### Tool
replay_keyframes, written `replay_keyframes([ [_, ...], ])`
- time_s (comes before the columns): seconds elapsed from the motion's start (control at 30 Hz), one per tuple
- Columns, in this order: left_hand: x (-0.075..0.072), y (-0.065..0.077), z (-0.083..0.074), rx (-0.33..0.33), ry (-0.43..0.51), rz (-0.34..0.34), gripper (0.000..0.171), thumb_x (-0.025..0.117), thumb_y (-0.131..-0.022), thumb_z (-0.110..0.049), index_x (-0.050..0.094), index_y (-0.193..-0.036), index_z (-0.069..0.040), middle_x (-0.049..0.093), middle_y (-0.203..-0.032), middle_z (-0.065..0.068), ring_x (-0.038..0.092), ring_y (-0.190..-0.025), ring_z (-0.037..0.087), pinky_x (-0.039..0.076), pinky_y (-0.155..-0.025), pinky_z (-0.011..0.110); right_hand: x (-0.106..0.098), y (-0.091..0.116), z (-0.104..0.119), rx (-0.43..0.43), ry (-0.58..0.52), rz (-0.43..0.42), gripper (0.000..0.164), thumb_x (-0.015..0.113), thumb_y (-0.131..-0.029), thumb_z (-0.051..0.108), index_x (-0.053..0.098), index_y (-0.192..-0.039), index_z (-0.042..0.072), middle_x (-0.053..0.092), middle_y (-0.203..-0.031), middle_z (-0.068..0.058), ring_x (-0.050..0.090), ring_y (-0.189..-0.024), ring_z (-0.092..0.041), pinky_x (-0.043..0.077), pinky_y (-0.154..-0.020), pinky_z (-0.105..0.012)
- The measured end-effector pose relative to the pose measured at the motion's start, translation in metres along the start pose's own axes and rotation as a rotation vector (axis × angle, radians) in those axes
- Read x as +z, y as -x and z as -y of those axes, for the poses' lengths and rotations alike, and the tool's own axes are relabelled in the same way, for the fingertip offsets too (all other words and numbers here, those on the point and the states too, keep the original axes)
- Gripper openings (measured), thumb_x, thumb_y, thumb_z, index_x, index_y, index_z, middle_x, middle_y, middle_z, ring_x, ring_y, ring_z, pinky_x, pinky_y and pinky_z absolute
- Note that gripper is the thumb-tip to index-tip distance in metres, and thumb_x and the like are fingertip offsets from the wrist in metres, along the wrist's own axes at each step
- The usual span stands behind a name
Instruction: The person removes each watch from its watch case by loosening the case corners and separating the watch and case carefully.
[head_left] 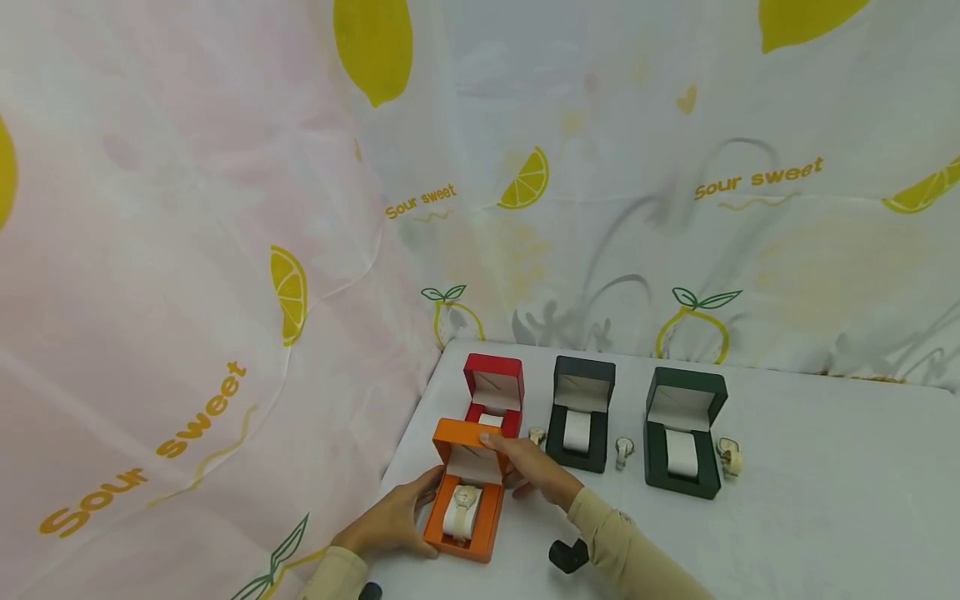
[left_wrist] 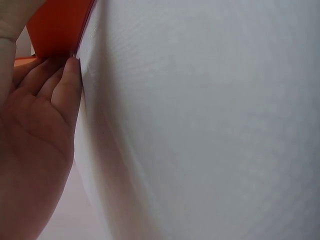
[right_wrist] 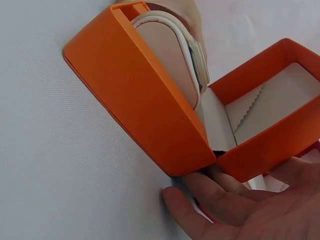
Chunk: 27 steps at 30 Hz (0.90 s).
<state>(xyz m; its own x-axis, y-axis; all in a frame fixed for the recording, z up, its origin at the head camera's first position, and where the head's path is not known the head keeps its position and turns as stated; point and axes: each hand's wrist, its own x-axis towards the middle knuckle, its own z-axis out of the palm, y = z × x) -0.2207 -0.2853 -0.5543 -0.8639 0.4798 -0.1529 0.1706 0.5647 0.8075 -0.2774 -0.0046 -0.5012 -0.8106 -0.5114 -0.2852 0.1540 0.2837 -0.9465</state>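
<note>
An orange watch box [head_left: 487, 525] stands with its lid raised. Inside, a cream-strapped watch [head_left: 465, 497] is wrapped around a white cushion; the right wrist view shows the strap [right_wrist: 201, 67] from the side. My left hand [head_left: 393, 518] grips the box's left side, thumb by the front corner and fingers farther back. Those fingers meet the orange wall in the left wrist view. With its thumb on the lid's top edge, my right hand [head_left: 536, 468] holds the back right of the box, its other fingers by the hinge corner.
Behind stand a red watch box [head_left: 495, 367], a black one [head_left: 585, 368] and a green one [head_left: 688, 382], all with raised lids and white cushions. Watches lie beside them: one small watch [head_left: 537, 435], a silver-white watch [head_left: 624, 450] and a cream watch [head_left: 729, 458]. Lemon-print cloth [head_left: 600, 250] hangs behind.
</note>
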Motion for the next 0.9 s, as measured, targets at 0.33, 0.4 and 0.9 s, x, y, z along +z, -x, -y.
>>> replay_keyframes([
  [0.33,-0.001,0.000,-0.005,-0.002,0.000,0.013,0.126,0.095,-0.058,-0.031,0.018,-0.156,-0.009,0.025,-0.158,0.009,0.039,-0.137,0.026,0.033,-0.110,0.031,0.002,0.001,0.002,0.011,0.000,-0.024,0.084,0.048,-0.087,0.071,0.053,-0.136,0.004,0.063,-0.109,-0.012,0.064,-0.088,-0.029,0.055,-0.075,-0.051],
  [0.4,-0.001,-0.001,-0.008,-0.022,-0.032,0.012,0.127,0.095,-0.058,-0.032,0.018,-0.156,-0.010,0.026,-0.158,0.008,0.039,-0.138,0.025,0.032,-0.111,0.035,0.000,0.001,0.002,0.008,0.003,-0.018,0.084,0.049,-0.087,0.071,0.053,-0.136,0.003,0.063,-0.110,-0.012,0.064,-0.088,-0.029,0.056,-0.075,-0.051],
  [0.9,-0.028,0.013,-0.031,0.037,-0.139,-0.245,0.073,0.085,-0.073,-0.040,0.053,-0.128,-0.006,0.059,-0.115,0.010,0.062,-0.097,0.020,0.054,-0.087,0.035,-0.001,0.003,0.000,-0.018,0.067,-0.002,0.085,0.042,-0.090,0.071,0.052,-0.136,0.001,0.065,-0.111,-0.012,0.065,-0.088,-0.029,0.055,-0.075,-0.051],
])
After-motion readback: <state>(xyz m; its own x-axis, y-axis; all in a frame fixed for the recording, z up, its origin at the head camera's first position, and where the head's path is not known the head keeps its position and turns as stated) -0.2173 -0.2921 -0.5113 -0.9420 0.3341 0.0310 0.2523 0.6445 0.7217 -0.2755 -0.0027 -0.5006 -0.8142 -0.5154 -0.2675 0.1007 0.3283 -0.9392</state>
